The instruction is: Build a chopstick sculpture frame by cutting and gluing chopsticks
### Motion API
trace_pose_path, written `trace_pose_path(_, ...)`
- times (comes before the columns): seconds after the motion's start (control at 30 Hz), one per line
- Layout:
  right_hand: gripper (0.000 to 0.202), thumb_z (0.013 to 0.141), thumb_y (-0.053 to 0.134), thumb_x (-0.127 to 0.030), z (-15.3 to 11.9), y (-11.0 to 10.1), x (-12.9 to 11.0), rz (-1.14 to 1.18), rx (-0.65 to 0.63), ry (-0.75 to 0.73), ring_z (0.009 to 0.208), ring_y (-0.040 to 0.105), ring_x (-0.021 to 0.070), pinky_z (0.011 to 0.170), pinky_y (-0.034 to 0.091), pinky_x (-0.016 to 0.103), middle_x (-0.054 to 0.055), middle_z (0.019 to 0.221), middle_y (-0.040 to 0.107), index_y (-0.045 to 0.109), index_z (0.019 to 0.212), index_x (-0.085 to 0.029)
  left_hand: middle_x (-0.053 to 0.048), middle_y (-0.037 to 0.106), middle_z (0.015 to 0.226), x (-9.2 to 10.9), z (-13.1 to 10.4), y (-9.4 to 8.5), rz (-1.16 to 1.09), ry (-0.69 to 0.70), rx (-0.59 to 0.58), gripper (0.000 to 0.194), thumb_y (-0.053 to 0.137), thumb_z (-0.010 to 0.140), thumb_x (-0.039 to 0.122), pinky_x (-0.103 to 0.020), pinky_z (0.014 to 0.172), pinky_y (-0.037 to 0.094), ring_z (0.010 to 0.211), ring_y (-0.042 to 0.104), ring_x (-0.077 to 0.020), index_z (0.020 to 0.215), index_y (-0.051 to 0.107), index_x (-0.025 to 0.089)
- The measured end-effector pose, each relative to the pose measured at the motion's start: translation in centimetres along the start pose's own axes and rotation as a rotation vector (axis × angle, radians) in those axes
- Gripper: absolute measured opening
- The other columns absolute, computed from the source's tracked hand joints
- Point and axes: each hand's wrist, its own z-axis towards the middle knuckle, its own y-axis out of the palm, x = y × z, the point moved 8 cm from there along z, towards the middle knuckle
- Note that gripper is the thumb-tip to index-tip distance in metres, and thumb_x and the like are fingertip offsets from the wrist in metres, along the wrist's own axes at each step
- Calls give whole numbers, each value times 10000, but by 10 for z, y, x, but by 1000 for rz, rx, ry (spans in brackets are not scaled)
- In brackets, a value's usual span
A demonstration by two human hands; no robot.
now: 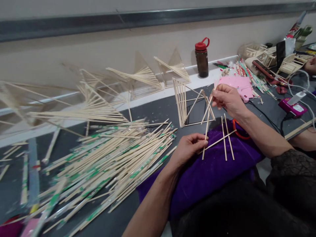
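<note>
My left hand [191, 147] pinches the lower part of a slim wooden chopstick [208, 119]. Higher up, the fingers of my right hand [227, 99] are closed on the same chopstick, which slants between both hands above a purple cloth [212, 179]. Several loose chopsticks [223, 140] lie crossed on the cloth. Just beyond my hands stands a small frame of joined sticks [181, 105], partly behind the right fingers. Beside my right forearm is a red loop-shaped handle [239, 132], the rest of it hidden.
Chopsticks in green-marked wrappers [118, 151] are heaped on the left. Twisted stick models [91, 113] line the wall near a red-lidded bottle [201, 59]. To the right are a pink glue gun [244, 95], a purple power adapter [292, 108] with cables and another person's hand [310, 65].
</note>
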Motion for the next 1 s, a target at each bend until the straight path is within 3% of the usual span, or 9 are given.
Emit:
trace_pose_path(0.2,327,674,734,-409,-6,11,16,-12,-57,108,531,623,72,407,393,143,-9,664,649,520,719,-166,-33,671,652,24,-4,-24,18,110,141,365,766,637,408,-209,436,305,459,454,-82,892,742,148)
trace_pose_path(0.33,316,697,718,-416,-10,22,22,-24,-134,128,545,626,75,414,402,153,-6,667,651,519,733,-173,-45,697,712,34,-4,-26,-26,159,164,391,779,624,382,-213,438,340,478,515,-97,937,725,154)
trace_pose_path(0.53,219,718,673,-319,-12,25,22,-21,-147,126,558,622,73,434,400,171,-13,705,651,519,779,-174,19,582,527,35,-1,-16,34,127,170,243,762,604,342,-210,445,333,451,476,-92,753,697,162)
trace_pose_path(0.73,263,763,657,-333,-4,11,9,66,-56,63,571,623,59,453,404,169,-27,754,658,575,975,-201,20,579,529,38,1,-15,97,125,120,240,758,644,386,-215,460,333,466,455,-94,718,663,179)
trace_pose_path(0.87,243,775,669,-375,-2,4,6,51,-24,54,564,618,59,443,401,164,-24,735,656,592,933,-206,-27,670,662,29,2,-12,74,93,75,282,762,668,416,-215,472,350,507,496,-99,762,664,169)
trace_pose_path(1.0,278,754,699,-441,-6,2,-2,9,-27,1,539,605,54,432,399,152,-17,679,648,620,811,-181,0,641,630,19,1,-11,-25,73,84,281,786,649,364,-194,484,365,523,511,-88,806,661,166)
